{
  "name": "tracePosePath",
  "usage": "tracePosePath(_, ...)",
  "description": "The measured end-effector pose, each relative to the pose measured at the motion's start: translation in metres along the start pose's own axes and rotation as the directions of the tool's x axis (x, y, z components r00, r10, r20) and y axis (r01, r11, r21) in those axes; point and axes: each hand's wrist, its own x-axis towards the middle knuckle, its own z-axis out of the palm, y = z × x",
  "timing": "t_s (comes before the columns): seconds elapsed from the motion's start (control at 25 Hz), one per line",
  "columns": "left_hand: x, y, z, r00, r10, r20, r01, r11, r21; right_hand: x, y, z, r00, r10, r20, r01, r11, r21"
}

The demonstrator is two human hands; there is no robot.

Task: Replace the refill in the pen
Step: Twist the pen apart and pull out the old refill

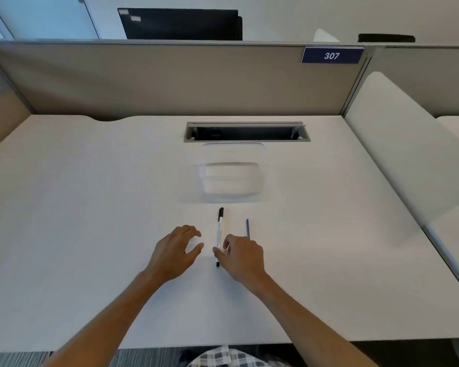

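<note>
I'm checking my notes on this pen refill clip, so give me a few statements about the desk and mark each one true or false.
1. The pen lies flat on the desk. True.
2. The blue refill lies left of the pen. False: it lies to the pen's right.
3. The left hand grips the pen. False: it is open beside it, empty.
4. The right hand is at the pen's near end. True.
5. The clear container lies beyond the pen. True.
</note>
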Motion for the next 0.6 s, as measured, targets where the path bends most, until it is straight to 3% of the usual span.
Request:
tracePosePath(0.36,-0.015,-0.002,0.008,0.996,-0.046,0.072,0.048,0.998,-0.033,-0.005,-0.01,0.014,0.998,0.027,-0.057,-0.03,0.999,-0.041)
tracePosePath(0.6,-0.009,0.011,0.001,1.0,0.021,0.006,-0.021,1.0,-0.001,-0.012,0.002,0.009,0.982,0.043,-0.183,-0.042,0.999,0.009)
